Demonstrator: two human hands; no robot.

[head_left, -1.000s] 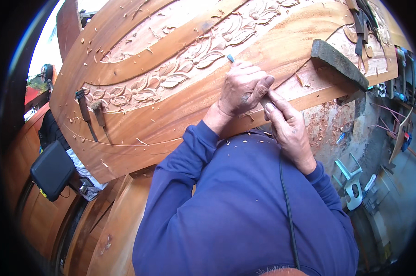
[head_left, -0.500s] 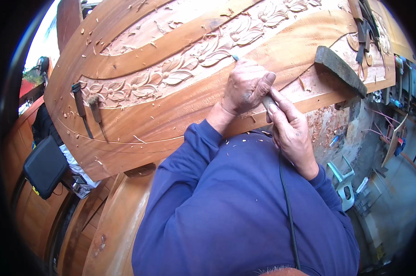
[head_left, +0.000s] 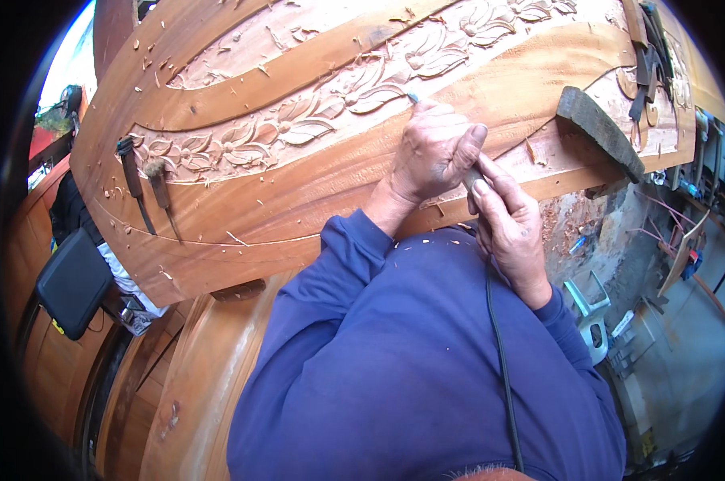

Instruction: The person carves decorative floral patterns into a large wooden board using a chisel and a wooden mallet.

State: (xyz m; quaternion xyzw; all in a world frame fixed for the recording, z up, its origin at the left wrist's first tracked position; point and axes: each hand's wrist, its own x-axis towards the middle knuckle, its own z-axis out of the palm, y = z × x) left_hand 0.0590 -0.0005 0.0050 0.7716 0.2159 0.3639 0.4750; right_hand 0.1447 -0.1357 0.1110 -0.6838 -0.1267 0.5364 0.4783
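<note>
Both of my hands are closed around one carving chisel (head_left: 470, 178) above a large carved wooden panel (head_left: 314, 216). My left hand (head_left: 436, 152) grips it farther forward in a fist, resting over the panel. A small bluish tip shows past that fist, at the edge of a carved leaf in the flower band (head_left: 370, 92). The shaft inside the fist is hidden. Nearer my body, the fingers and thumb of my right hand (head_left: 508, 228) are wrapped around the handle end. A dark cord (head_left: 497, 345) runs down my front from beside the right hand.
Two wooden-handled tools (head_left: 159, 188) lie on the panel's left part. A dark curved block (head_left: 599, 132) rests at the right near edge, with several hand tools (head_left: 643, 64) behind it. Wood chips are scattered about. A pale green stool (head_left: 591, 313) stands below right, a black case (head_left: 74, 284) left.
The view has shifted slightly, so the panel's left tools appear farther left and its right tools farther right. Both hands keep their grip on the chisel in nearly the same place.
</note>
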